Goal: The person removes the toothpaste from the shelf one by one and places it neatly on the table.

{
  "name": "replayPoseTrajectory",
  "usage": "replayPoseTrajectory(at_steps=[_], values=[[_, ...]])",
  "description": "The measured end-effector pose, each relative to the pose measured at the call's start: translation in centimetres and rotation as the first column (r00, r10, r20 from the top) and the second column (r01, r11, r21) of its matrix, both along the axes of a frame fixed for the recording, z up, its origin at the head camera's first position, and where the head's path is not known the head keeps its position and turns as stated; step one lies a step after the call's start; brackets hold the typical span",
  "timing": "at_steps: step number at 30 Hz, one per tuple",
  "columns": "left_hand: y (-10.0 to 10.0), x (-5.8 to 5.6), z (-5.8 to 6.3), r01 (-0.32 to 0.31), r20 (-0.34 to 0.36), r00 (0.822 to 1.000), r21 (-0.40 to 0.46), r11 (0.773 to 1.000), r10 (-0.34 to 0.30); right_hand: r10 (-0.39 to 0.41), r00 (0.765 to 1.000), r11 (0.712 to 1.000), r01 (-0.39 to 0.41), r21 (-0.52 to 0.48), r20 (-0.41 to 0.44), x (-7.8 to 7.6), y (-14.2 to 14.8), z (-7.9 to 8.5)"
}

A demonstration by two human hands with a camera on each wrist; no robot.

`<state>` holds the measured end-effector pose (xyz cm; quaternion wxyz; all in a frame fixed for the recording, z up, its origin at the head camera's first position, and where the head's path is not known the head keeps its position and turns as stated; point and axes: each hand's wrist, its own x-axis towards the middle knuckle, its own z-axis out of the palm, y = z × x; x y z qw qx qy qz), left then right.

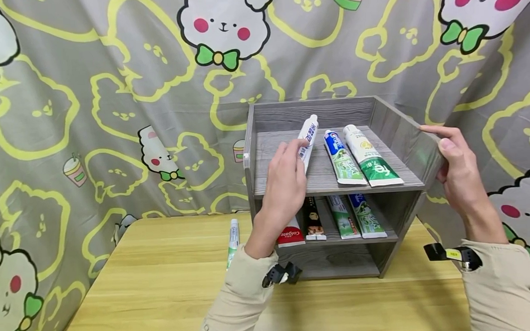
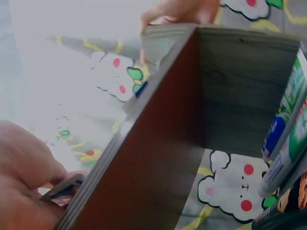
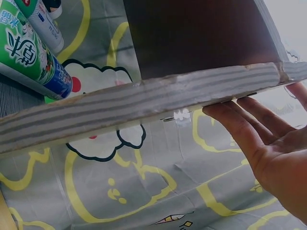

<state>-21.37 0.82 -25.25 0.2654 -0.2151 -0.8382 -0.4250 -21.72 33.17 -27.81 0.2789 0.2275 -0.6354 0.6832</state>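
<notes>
My left hand [image 1: 285, 177] pinches a white toothpaste tube [image 1: 309, 133] with blue lettering, tilted over the left part of the top shelf. To its right lie a blue-and-green toothpaste tube [image 1: 343, 159] and a white, yellow and green one [image 1: 370, 155]. My right hand [image 1: 463, 175] touches the right side panel of the grey wooden shelf unit [image 1: 407, 138]. In the right wrist view, that hand's fingers [image 3: 240, 127] press its outer face, fairly straight. In the left wrist view, the held tube's flat end shows between the left hand's fingers [image 2: 29, 201].
On the middle shelf lie a red Colgate tube [image 1: 291, 234], a black-and-orange tube [image 1: 314, 220] and two green ones, partly behind my left arm. Another tube [image 1: 233, 242] lies on the wooden table [image 1: 162, 271] left of the unit. A patterned curtain [image 1: 153, 91] hangs close behind.
</notes>
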Motion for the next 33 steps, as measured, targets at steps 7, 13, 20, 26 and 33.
replayPoseTrajectory(at_steps=[7, 13, 20, 26, 33], values=[[-1.1, 0.2, 0.1, 0.138, -0.029, 0.99, 0.258, 0.956, -0.135, -0.015, 1.0, 1.0, 0.015, 0.025, 0.003, 0.2, -0.1, 0.1], [-1.8, 0.4, -0.1, 0.289, -0.079, 0.956, 0.43, 0.855, -0.283, -0.018, 1.0, 1.0, 0.018, 0.003, 0.001, 0.1, -0.2, 0.1], [-2.2, 1.1, -0.3, 0.414, -0.132, 0.903, 0.517, 0.749, -0.408, -0.011, 1.0, 1.0, 0.011, -0.007, 0.003, 0.0, -0.2, 0.1], [-2.8, 2.2, -0.2, 0.433, -0.142, 0.895, 0.508, 0.745, -0.423, -0.023, 1.0, 1.0, 0.023, -0.001, -0.002, -0.1, -0.3, 0.3], [-3.8, 3.2, -0.1, 0.534, -0.19, 0.826, 0.567, 0.627, -0.531, -0.022, 1.0, 1.0, 0.022, -0.018, 0.011, 0.0, -0.3, 0.1]])
